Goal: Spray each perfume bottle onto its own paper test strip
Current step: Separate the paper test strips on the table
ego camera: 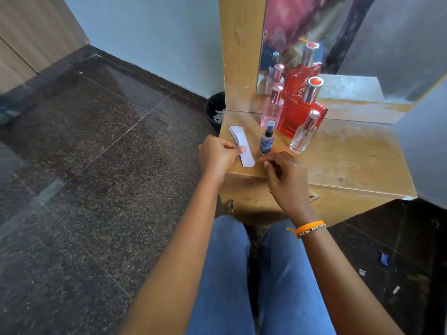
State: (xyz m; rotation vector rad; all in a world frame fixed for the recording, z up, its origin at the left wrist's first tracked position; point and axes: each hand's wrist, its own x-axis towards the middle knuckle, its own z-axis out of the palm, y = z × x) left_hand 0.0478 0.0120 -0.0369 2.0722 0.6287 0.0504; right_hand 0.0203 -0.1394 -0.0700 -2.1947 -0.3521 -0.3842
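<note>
Sitting at a wooden table (338, 160), a person in blue jeans (225, 274) reaches both hands over its near left corner. A mirror (362, 44) stands at the far side of the table, and a black bin (215, 112) sits on the dark floor just left of the table. Most of the table top to the right of the bottles is bare wood. A big red bottle (297, 114) stands upright near the mirror, with a tall pink bottle (272, 108) just left of it, a clear bottle (303, 132) in front of it, and a small blue bottle (266, 139) nearest the hands. All their caps point up. The left hand (217, 155) pinches the side of a white paper strip (248, 158) between thumb and fingers. The strip lies flat, with its long way running from far left to near right, and its near end stops just short of the table's front edge. More strips (235, 134) fan out at its far end. The right hand (285, 180) is just right of the strip with fingers curled; I cannot tell if it holds anything. An orange band (310, 227) is on that wrist.
</note>
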